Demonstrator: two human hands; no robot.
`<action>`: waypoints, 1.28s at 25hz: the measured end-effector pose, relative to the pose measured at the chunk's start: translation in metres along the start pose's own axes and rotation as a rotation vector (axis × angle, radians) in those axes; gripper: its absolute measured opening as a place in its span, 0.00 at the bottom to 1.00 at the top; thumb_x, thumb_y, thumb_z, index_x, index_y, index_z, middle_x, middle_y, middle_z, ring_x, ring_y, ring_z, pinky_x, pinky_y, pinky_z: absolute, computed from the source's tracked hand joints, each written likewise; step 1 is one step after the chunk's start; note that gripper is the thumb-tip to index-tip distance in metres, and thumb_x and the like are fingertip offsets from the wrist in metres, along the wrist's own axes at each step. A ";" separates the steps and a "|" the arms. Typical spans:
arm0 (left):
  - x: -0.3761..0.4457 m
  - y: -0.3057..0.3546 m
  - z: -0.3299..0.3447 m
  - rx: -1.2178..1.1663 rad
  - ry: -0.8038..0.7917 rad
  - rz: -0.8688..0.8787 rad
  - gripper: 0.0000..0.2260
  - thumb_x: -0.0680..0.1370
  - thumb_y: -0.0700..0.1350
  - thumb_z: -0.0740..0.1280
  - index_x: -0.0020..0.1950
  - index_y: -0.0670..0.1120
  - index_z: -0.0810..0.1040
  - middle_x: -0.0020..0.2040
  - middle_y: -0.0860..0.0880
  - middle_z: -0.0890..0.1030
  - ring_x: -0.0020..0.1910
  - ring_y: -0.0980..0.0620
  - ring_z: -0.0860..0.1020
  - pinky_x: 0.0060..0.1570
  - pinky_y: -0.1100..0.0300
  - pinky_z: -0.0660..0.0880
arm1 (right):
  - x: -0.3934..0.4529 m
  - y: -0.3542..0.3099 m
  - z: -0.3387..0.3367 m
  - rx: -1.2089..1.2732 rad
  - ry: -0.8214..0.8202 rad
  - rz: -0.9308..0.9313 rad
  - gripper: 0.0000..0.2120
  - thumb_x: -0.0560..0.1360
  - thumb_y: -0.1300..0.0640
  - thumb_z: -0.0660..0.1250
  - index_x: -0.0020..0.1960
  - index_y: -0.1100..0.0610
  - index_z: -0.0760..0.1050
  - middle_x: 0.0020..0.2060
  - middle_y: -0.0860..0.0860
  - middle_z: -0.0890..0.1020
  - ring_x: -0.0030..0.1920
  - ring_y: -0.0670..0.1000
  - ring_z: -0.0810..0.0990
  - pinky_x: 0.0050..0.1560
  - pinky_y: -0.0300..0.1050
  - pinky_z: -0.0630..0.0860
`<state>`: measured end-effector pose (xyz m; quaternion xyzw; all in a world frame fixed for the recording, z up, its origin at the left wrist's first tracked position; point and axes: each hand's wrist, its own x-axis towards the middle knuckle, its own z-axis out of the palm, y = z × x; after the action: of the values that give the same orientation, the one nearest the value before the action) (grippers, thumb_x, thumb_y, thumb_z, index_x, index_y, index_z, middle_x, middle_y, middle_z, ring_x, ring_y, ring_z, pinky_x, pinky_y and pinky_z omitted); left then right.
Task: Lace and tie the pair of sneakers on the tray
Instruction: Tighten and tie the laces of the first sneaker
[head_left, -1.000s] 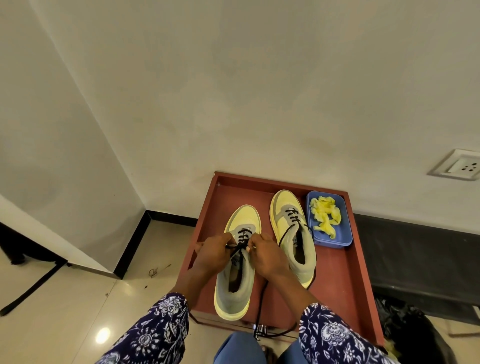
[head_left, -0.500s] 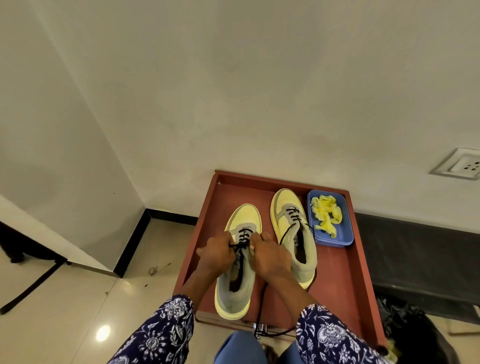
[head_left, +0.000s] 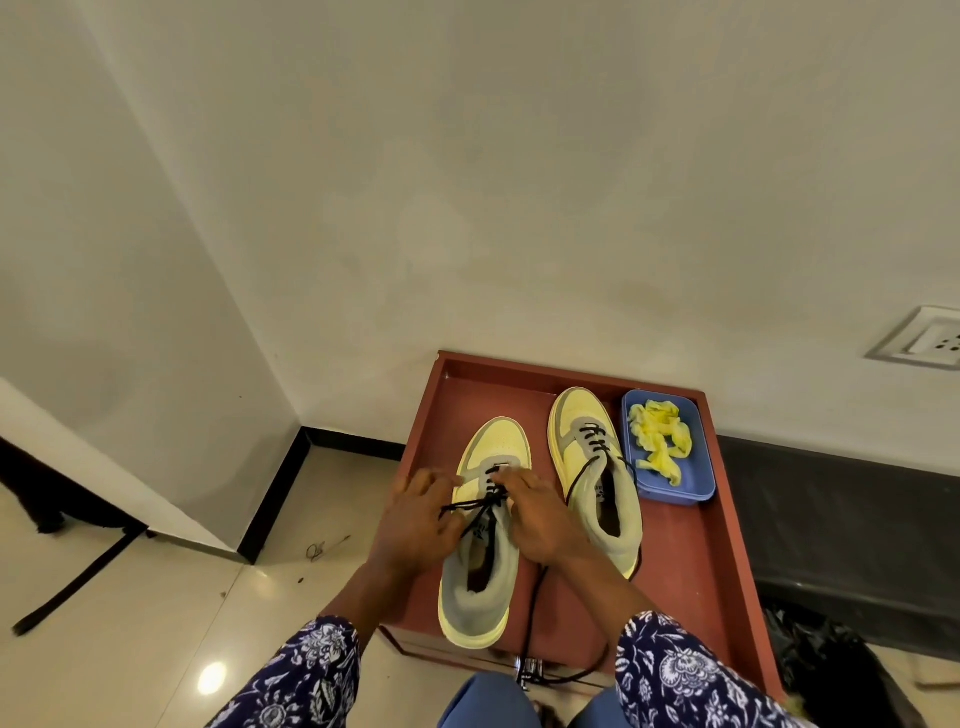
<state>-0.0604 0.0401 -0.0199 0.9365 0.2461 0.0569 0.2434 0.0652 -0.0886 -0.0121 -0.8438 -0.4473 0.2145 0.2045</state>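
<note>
A red-brown tray (head_left: 691, 551) stands on the floor against a white wall, holding a pair of yellow-and-grey sneakers side by side, toes toward the wall. The left sneaker (head_left: 480, 582) lies nearer the person; the right sneaker (head_left: 597, 467) sits just beside it, slightly farther back, with black lacing across its front eyelets and a loose end trailing over its opening. Both hands work at the throat of the left sneaker. The left hand (head_left: 415, 525) lies over the sneaker's left side with its fingers spread forward and a strand of the black lace (head_left: 470, 506) crossing them; whether it pinches the strand cannot be told. The right hand (head_left: 540, 519) rests against the sneaker's right side with its fingers bent toward the lace crossing; its grip on the lace is hidden. A long free end of lace runs down from under the right hand over the tray's near edge. A blue tub (head_left: 670, 488) holding crumpled yellow material (head_left: 658, 434) stands in the tray's far right corner, just beside the right sneaker. Floral sleeves (head_left: 670, 670) cover both forearms.
</note>
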 end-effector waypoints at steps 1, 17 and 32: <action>-0.004 0.002 0.002 0.050 0.019 0.086 0.24 0.71 0.59 0.54 0.61 0.51 0.76 0.56 0.50 0.77 0.54 0.48 0.74 0.52 0.57 0.69 | 0.000 -0.001 0.003 0.000 -0.004 -0.007 0.19 0.77 0.59 0.58 0.68 0.56 0.67 0.64 0.55 0.71 0.66 0.57 0.69 0.67 0.47 0.66; -0.015 0.012 0.023 -0.372 0.017 -0.092 0.18 0.78 0.48 0.56 0.63 0.42 0.75 0.59 0.44 0.78 0.58 0.47 0.76 0.57 0.66 0.69 | -0.028 -0.015 0.018 0.297 0.293 0.239 0.21 0.70 0.51 0.52 0.54 0.65 0.71 0.47 0.60 0.80 0.49 0.61 0.78 0.38 0.40 0.61; -0.023 0.009 0.036 -0.447 0.119 -0.389 0.06 0.77 0.39 0.63 0.44 0.49 0.77 0.37 0.53 0.79 0.37 0.56 0.78 0.34 0.69 0.70 | -0.048 -0.021 0.043 0.483 0.294 0.284 0.22 0.77 0.50 0.62 0.69 0.55 0.66 0.58 0.51 0.80 0.57 0.50 0.79 0.50 0.33 0.70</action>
<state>-0.0687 0.0062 -0.0468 0.7899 0.4163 0.1167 0.4350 0.0031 -0.1114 -0.0278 -0.8469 -0.2267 0.2165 0.4294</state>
